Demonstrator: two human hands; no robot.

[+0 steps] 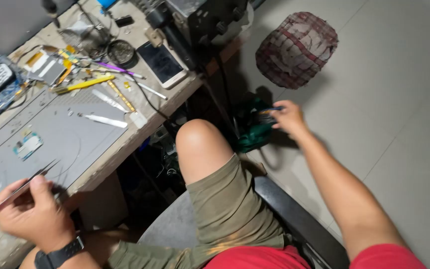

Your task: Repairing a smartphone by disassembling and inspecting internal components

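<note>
Two hands busy: left hand grips tweezers; right hand pinches small dark item.

A black wristwatch on the left wrist, olive-green shorts and a red shirt

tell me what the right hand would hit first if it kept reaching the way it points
Probably the dark green bag on the floor: the right hand reaches down-left and its fingers are already at the bag's top, though depth is unclear.

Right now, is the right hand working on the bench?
No, the right hand reaches down beside the chair to a dark green bag on the floor, while the left hand holds tweezers over the bench.
</note>
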